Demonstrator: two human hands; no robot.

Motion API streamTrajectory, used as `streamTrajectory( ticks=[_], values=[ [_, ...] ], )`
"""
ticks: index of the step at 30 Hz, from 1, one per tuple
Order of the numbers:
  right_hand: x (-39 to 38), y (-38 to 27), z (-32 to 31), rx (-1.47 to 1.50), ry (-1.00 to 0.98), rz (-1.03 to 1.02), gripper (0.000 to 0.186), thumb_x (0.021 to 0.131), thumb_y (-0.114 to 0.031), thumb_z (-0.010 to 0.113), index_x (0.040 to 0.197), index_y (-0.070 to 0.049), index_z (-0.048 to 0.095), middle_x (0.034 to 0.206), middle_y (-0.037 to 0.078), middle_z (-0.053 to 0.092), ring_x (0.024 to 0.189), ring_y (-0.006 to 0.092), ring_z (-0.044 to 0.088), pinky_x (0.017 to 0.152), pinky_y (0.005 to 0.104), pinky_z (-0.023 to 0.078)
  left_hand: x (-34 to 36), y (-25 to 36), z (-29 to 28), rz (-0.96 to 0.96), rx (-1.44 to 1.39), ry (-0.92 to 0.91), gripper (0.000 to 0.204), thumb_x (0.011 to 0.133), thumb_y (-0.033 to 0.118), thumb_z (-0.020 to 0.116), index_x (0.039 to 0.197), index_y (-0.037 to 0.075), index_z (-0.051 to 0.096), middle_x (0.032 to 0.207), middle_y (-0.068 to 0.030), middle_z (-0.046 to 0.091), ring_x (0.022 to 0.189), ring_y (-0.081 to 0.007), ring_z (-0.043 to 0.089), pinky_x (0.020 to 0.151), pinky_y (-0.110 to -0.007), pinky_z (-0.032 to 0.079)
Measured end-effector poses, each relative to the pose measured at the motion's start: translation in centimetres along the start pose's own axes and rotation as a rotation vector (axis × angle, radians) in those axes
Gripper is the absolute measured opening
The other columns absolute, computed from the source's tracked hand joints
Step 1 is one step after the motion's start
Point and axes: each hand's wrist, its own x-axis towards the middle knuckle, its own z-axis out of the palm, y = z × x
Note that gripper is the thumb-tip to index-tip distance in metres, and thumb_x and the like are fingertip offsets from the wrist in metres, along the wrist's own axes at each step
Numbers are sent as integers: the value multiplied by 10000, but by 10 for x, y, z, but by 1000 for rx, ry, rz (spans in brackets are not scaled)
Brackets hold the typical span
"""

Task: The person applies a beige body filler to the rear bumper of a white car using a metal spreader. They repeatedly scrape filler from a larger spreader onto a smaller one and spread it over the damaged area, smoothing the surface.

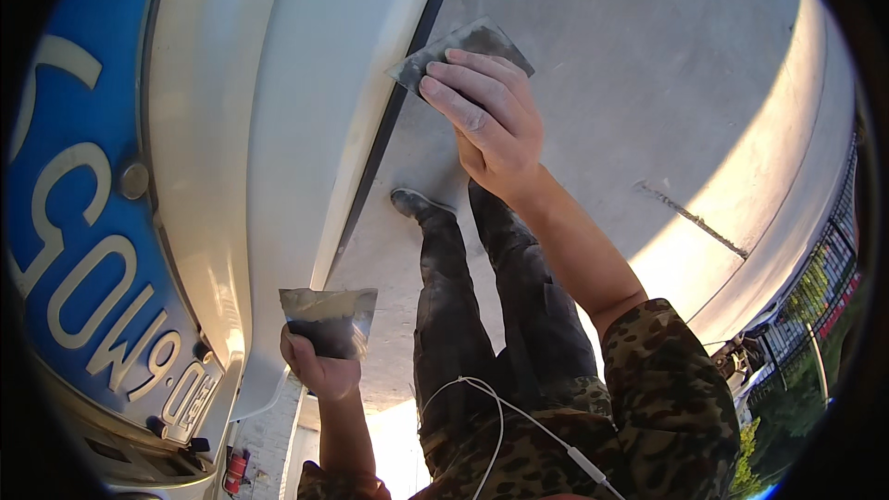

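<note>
My left hand point(321, 372) grips a trapezoid metal putty scraper point(326, 306), its fingers closed around the narrow lower end. Greyish paste and a dark patch show on that blade. Higher up and to the right, my right hand point(500, 125) holds a flat, thin putty spreader point(486, 35) with grey smears, fingers pressed on its face; the thumb is mostly hidden. Pale dust coats the right fingertips. The spreader's left corner overlaps the dark-edged border of a white vehicle body panel point(324, 83) in view; I cannot tell whether it touches.
A blue licence plate point(83, 167) is fixed to the vehicle at left. Below my hands are my dark trousers and shoe point(421, 204) on concrete floor point(630, 56). A white cable point(500, 407) hangs across my front. A dark fence point(815, 278) stands at far right.
</note>
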Motion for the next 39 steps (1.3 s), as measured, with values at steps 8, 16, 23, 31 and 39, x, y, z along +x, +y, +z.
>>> streamTrajectory(
  ticks=[8,16,23,31,39],
  values=[
    [-9,48,29,-117,17,-275,333,828,-122,777,1157,-161,764,1165,-10,741,1090,224,678,904,383,520,3,-22,-9,-93,-1,-66,450,1099,289,450,1460,25,504,1386,-93,606,1213,-228,604,1016,-400,504],
    [-12,27,34,-52,10,-205,304,850,-134,766,1152,-163,766,1160,-17,736,1091,211,673,889,374,526,5,-26,-6,-126,-67,-94,447,1106,296,440,1464,33,499,1400,-92,595,1226,-228,596,1038,-398,486],
    [-1,35,37,-91,78,-74,284,838,-116,734,1120,-121,766,1100,10,749,1027,233,689,837,379,534,2,-25,13,-111,75,199,387,1070,291,467,1207,-44,601,1136,-148,682,1008,-208,650,888,-347,532],
    [-10,22,28,4,83,14,299,826,-50,722,1119,-96,754,1084,28,752,995,239,705,840,384,536,-1,-28,12,-118,-15,182,361,1066,275,475,1202,-35,601,1147,-164,684,1017,-223,653,902,-366,540],
    [-9,2,18,5,-26,-95,323,810,-101,735,1130,-128,766,1083,14,753,1004,225,703,858,358,534,-4,-29,9,-130,-38,176,354,1066,274,483,1215,-27,596,1155,-154,683,1022,-222,652,912,-369,536]
  ],
)
